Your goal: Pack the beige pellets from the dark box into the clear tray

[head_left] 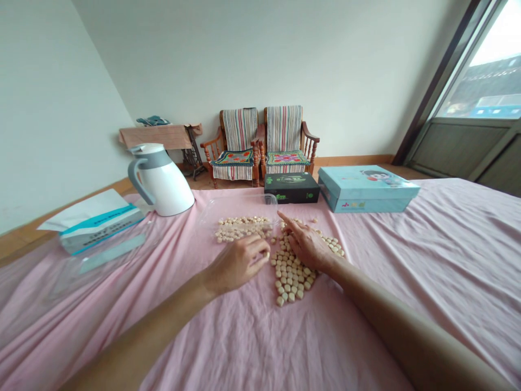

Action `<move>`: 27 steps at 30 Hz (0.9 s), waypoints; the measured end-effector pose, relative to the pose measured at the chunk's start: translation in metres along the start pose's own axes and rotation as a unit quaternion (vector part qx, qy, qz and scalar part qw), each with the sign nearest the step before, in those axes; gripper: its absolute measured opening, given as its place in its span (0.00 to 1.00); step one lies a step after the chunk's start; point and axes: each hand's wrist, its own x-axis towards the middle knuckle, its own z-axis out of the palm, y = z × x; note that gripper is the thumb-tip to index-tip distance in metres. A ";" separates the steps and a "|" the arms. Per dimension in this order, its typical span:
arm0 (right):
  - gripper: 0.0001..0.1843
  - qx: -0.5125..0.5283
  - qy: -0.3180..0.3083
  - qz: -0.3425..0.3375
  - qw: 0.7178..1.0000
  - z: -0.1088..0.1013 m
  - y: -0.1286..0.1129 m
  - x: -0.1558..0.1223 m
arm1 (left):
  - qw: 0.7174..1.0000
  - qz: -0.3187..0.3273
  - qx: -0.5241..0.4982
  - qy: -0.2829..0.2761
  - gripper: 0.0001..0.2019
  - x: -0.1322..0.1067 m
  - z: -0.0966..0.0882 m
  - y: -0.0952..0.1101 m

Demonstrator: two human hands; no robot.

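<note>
- Resting at the far left, a white-and-blue packet (97, 228) is being borne by a pink sheet (411, 304), with a clear plastic bag (109, 250) lying flat beside it.
- Standing behind it, a white vacuum jug (160, 182) with a grey handle is being kept upright near the far edge of the sheet.
- Curling over the sheet, the left hand (236, 264) is being held just beside the nearer pile; its fingers (257, 251) are being drawn together, apparently closed on a single pale lump (267, 254), though the piece is too small to be sure of.
- Gathering a first batch, a clear plastic tray (240, 206) is being used to hold a loose layer of pale lumps (240, 228), which seem to lie inside it, though its near edge is hard to make out.
- Remaining outside the tray, a larger crowd of pale lumps (290, 274) is being left on the sheet in a close single layer.
- Spreading across that crowd's upper end, the right hand (307, 244) is being kept low, its fingers (290, 228) held apart, with the index finger stretched toward the tray and nothing visibly clamped.
- Lying at the far side, a black box (292, 188) and a pale-blue box (366, 188) are being carried by the sheet, well apart from both hands.
</note>
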 end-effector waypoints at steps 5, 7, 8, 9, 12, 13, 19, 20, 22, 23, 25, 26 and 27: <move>0.38 0.004 0.000 -0.005 1.000 0.000 0.000 0.000 | 0.979 -0.041 0.033 0.196 0.02 0.038 -0.031 -0.015; 0.39 0.003 0.005 -0.008 1.000 0.001 0.001 0.000 | 0.976 -0.055 0.040 0.205 0.03 0.049 -0.032 -0.024; 0.40 0.003 0.007 -0.009 1.000 0.002 0.002 0.000 | 0.977 -0.060 0.038 0.203 0.04 0.052 -0.030 -0.028; 0.40 0.003 0.008 -0.009 1.000 0.003 0.002 0.001 | 0.976 -0.063 0.035 0.204 0.06 0.052 -0.028 -0.031; 0.40 0.003 0.008 -0.006 1.000 0.004 0.003 0.001 | 0.971 -0.058 0.036 0.227 0.07 0.045 -0.023 -0.035; 0.40 0.003 0.007 -0.005 1.000 0.004 0.003 0.001 | 0.968 -0.054 0.042 0.241 0.07 0.040 -0.024 -0.034; 0.39 -0.001 -0.001 0.004 1.000 0.001 0.001 0.000 | 0.959 -0.032 0.036 0.279 0.06 0.015 -0.029 -0.017; 0.38 -0.001 0.000 0.002 1.000 0.001 0.000 0.000 | 0.966 -0.026 0.024 0.257 0.06 0.013 -0.027 -0.014; 0.38 0.002 0.001 -0.002 1.000 0.001 0.001 0.000 | 0.985 -0.010 -0.004 0.173 0.06 0.009 -0.020 -0.008; 0.38 0.004 0.002 -0.004 1.000 0.002 0.001 0.000 | 0.993 -0.003 -0.014 0.120 0.06 0.008 -0.014 -0.006; 0.39 0.006 0.005 -0.008 1.000 0.002 0.002 0.000 | 1.000 -0.001 -0.021 0.021 0.05 0.006 0.000 -0.001; 0.39 0.007 0.007 -0.010 1.000 0.003 0.003 0.000 | 1.000 -0.009 -0.019 -0.014 0.04 0.004 0.007 0.001; 0.39 0.008 0.008 -0.012 1.000 0.003 0.003 0.000 | 0.999 -0.020 -0.017 -0.038 0.04 0.003 0.015 0.002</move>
